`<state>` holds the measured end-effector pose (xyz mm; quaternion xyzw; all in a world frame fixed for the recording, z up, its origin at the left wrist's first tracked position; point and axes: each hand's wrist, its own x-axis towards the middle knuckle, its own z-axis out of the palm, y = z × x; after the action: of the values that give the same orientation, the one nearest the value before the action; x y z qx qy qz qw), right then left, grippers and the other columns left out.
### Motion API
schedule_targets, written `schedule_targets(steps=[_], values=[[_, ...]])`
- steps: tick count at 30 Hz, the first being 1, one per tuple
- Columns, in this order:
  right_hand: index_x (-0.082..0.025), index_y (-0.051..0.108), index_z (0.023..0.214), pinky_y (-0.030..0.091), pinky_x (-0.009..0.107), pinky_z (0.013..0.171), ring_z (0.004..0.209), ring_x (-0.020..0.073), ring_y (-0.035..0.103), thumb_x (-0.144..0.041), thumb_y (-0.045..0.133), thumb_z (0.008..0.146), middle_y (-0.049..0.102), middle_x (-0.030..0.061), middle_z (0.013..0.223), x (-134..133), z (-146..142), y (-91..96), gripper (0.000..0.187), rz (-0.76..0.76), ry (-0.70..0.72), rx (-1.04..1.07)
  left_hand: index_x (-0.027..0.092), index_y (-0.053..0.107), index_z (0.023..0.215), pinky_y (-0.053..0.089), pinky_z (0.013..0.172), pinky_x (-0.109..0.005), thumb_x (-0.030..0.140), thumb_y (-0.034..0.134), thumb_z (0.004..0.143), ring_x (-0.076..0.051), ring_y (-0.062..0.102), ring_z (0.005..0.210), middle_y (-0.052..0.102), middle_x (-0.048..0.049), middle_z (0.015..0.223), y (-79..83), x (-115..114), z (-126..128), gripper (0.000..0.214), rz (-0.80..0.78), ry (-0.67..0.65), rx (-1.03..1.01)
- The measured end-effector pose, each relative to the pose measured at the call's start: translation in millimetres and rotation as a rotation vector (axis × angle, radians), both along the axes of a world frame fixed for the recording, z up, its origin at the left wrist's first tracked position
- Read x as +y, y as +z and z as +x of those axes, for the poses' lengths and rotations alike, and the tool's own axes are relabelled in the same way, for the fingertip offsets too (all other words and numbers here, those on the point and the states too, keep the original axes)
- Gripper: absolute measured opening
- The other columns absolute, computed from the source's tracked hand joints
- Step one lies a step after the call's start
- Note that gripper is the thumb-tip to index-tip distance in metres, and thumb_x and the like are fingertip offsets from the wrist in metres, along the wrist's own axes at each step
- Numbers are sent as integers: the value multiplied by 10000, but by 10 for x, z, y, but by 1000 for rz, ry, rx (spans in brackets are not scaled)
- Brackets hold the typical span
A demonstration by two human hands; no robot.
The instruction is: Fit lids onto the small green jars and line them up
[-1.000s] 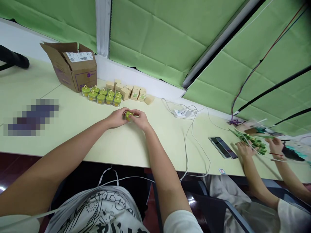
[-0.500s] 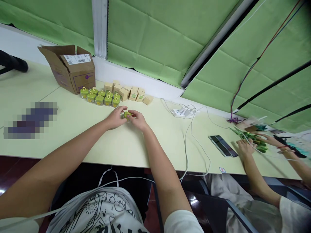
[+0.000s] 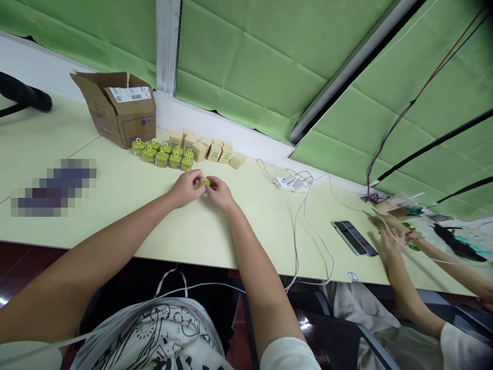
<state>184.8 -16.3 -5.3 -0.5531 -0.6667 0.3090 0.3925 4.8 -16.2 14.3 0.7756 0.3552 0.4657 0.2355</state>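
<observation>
Both of my hands meet over the pale table (image 3: 115, 205), pinching one small green jar (image 3: 206, 182) between them. My left hand (image 3: 188, 186) curls round its left side and my right hand (image 3: 219, 191) grips its right side; the fingers hide most of the jar. Behind them stands a cluster of several matching green-lidded jars (image 3: 164, 154), and next to it a row of several small tan boxes (image 3: 208, 148).
An open cardboard box (image 3: 121, 110) stands at the back left. A white power strip (image 3: 290, 182) with cables lies to the right, then a phone (image 3: 352, 237). Another person's hands (image 3: 393, 239) handle green items at the far right.
My hands have stayed together on the small green jar with little movement. The other person's hands at the right have shifted over their green items.
</observation>
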Motion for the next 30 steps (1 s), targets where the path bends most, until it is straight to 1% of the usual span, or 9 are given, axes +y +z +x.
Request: schedule_targets(steps=[3, 6, 11, 15, 19, 21, 24, 27, 30], values=[[-182, 662, 1236, 575, 333, 960, 983, 177, 713, -240, 696, 802, 759, 71, 1110, -12, 1, -7, 439, 5, 21, 14, 223, 319, 613, 274, 587, -312, 242, 577, 741, -124, 307, 585, 327, 47, 574, 44, -96, 14, 289, -2, -42, 39], [-192, 665, 1235, 573, 345, 961, 985, 187, 705, -194, 699, 763, 751, 63, 1101, -26, 0, -6, 473, 18, 10, -6, 223, 225, 562, 222, 575, -329, 249, 552, 720, -121, 232, 567, 216, 43, 535, 50, -155, 37, 365, -1, -61, 105], [-198, 662, 1264, 574, 342, 934, 941, 182, 684, -224, 692, 785, 742, 59, 1106, -49, 8, 6, 481, 25, -23, -54, 225, 216, 545, 207, 564, -337, 247, 533, 691, -124, 227, 554, 209, 38, 518, 34, -197, 76, 350, -30, -106, 187], [-213, 634, 1338, 569, 357, 945, 936, 192, 679, -298, 711, 817, 743, 66, 1114, 9, 8, 15, 534, 7, -113, -94, 225, 224, 538, 199, 561, -340, 248, 550, 699, -125, 219, 546, 230, 41, 502, 16, -216, 91, 364, -70, -142, 243], [-209, 606, 1400, 549, 394, 991, 916, 216, 694, -308, 701, 854, 756, 66, 1035, 245, -43, 62, 563, -17, -201, -187, 222, 253, 530, 185, 550, -346, 247, 574, 709, -123, 211, 525, 245, 46, 484, -4, -225, 102, 369, -116, -185, 309], [-199, 601, 1409, 530, 402, 1029, 976, 236, 706, -268, 719, 847, 756, 89, 1116, 416, -95, 96, 579, -8, -210, -229, 218, 255, 533, 176, 547, -347, 237, 579, 703, -123, 199, 524, 239, 48, 481, -12, -223, 103, 366, -127, -196, 328], [-178, 588, 1422, 501, 402, 1080, 1057, 254, 715, -189, 734, 827, 707, 130, 1304, 667, -194, 130, 613, -9, -240, -204, 216, 265, 537, 174, 548, -345, 229, 580, 700, -125, 203, 527, 258, 46, 484, -24, -208, 97, 355, -140, -217, 347], [-175, 599, 1393, 509, 403, 1070, 1056, 251, 717, -188, 695, 859, 691, 134, 1333, 850, -296, 119, 543, 3, -280, -160, 217, 273, 539, 178, 551, -347, 233, 582, 708, -127, 218, 525, 284, 43, 485, -43, -180, 87, 352, -142, -220, 354], [-187, 597, 1370, 527, 393, 1039, 1020, 233, 721, -183, 665, 878, 680, 128, 1345, 956, -371, 75, 497, 13, -320, -109, 219, 284, 543, 172, 554, -350, 243, 582, 722, -130, 226, 525, 304, 42, 486, -57, -157, 89, 349, -151, -217, 365]])
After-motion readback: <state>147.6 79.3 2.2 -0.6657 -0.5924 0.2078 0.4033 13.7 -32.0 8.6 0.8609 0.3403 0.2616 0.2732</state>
